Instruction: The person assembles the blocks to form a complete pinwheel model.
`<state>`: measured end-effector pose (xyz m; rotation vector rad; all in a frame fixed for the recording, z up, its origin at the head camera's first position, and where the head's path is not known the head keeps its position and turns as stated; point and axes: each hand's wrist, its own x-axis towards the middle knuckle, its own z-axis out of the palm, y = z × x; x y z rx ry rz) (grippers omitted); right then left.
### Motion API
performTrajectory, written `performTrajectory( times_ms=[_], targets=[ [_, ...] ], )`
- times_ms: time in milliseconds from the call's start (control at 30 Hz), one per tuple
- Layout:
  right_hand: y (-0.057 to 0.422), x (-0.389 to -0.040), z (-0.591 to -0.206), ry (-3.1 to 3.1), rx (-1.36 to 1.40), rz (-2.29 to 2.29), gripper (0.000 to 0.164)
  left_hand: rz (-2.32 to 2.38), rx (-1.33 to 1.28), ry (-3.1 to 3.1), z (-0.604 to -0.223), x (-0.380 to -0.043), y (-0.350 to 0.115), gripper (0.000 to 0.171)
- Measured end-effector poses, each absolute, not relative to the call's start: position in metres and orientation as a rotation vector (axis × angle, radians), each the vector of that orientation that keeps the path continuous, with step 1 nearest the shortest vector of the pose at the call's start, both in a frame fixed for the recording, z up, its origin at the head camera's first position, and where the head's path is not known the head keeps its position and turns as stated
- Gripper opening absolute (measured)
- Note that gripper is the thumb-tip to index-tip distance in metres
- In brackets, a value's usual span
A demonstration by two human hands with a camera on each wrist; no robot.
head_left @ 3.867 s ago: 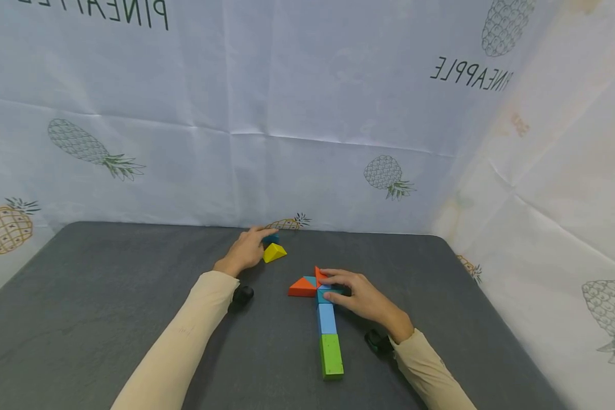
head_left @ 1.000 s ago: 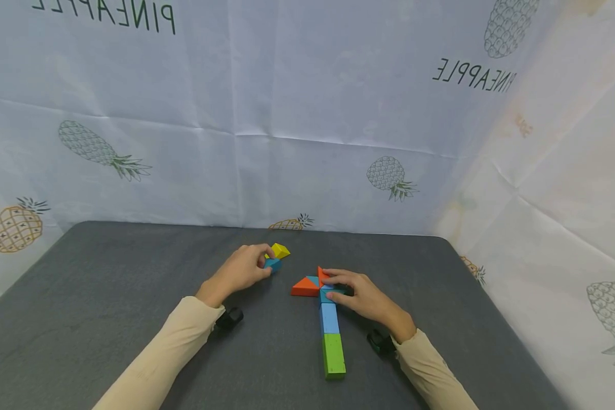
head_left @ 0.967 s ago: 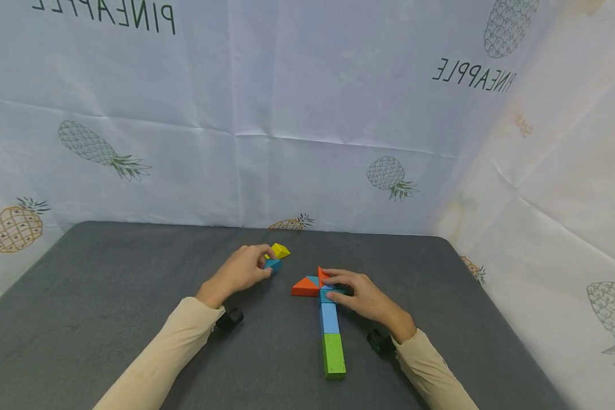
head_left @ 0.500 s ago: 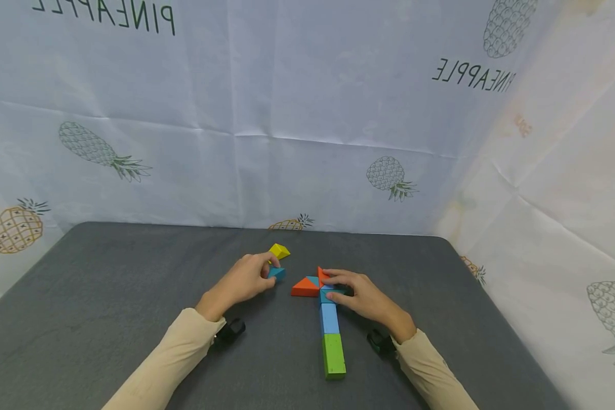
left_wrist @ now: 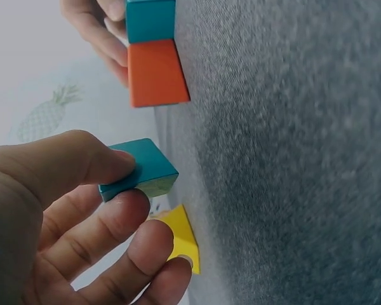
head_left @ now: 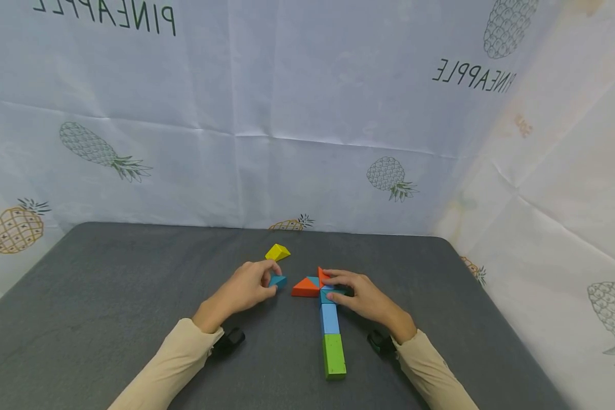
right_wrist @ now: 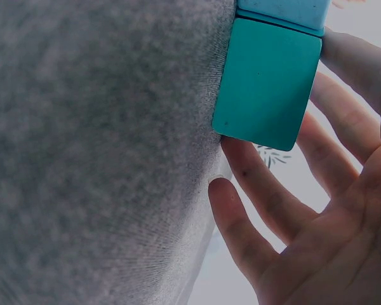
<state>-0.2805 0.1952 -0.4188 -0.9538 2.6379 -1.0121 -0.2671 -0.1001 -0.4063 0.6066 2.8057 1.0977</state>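
My left hand [head_left: 243, 289] pinches a teal triangular block [head_left: 279, 281] between thumb and fingers. The left wrist view shows this block [left_wrist: 146, 162] held apart from the other pieces. My right hand [head_left: 369, 299] rests at the top of a row of blocks, its fingers spread loosely. Its index finger touches an upright orange triangular block [head_left: 321, 278], and its thumb lies on a teal block [head_left: 325, 296], partly hidden. In the right wrist view, a teal block end [right_wrist: 267, 82] stands beside the fingers.
Down the row run a light blue block [head_left: 330, 319] and a green block [head_left: 334, 356]. Another orange triangle [head_left: 304, 288] juts left of it. A yellow triangular block [head_left: 278, 252] lies farther back on the dark grey table [head_left: 133, 296], before a pineapple-print cloth [head_left: 297, 102].
My left hand has drawn the teal triangular block from beside the yellow block towards me and slightly right. The yellow block shows more fully. My right hand has stayed in place.
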Motion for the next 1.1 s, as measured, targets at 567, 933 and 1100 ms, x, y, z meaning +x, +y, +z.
performTrajectory(
  times_ms=[567,933,1100],
  targets=[
    [0.195,-0.281,-0.419,2.640,-0.963,-1.013,0.045,1.097,0.685,2.772,-0.401,-0.257,-0.089,0.020],
    [0.195,-0.281,-0.420,2.646,-0.942,-1.012,0.045,0.990,0.690,2.753,-0.394,-0.252,-0.088,0.018],
    [0.196,-0.281,-0.420,2.647,-0.952,-1.008,0.045,0.937,0.672,2.716,-0.394,-0.251,-0.087,0.019]
  ],
)
